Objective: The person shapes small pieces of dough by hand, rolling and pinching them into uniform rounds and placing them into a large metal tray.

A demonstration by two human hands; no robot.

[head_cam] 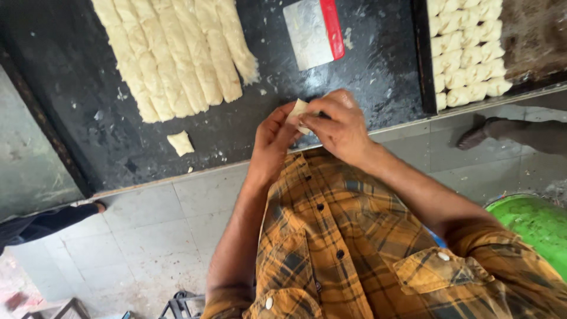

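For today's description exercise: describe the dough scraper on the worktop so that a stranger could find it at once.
Start at the dark worktop. Between the long dough strips and the tray of small dough pieces lies the scraper. It alone is flat grey metal with a red handle edge.

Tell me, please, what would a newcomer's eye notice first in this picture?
At the centre, the left hand and the right hand pinch a small pale dough piece above the edge of the black worktop. At the upper left lie long scored strips of pale dough. At the upper right, a dark tray holds rows of small shaped dough pieces.
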